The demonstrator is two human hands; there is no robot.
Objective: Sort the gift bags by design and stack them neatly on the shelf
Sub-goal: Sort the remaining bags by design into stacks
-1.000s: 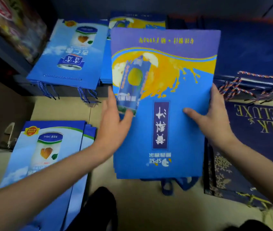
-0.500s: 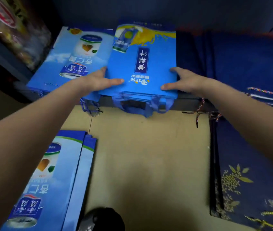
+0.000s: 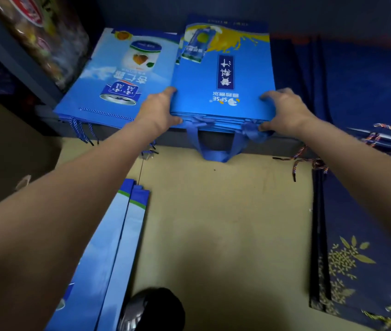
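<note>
Now the stack of flat blue orange-splash paper gift bags (image 3: pixel 223 91) lies lengthwise away between left hand (image 3: pixel 158 111) and right hand (image 3: pixel 285 111), fingers curled gripping its near corners.

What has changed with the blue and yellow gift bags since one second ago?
The blue gift bags with the yellow splash went from mid-air onto the shelf stack. The left hand and the right hand now grip the stack's near corners. The light blue can-print bags beside them stayed in place.
</note>
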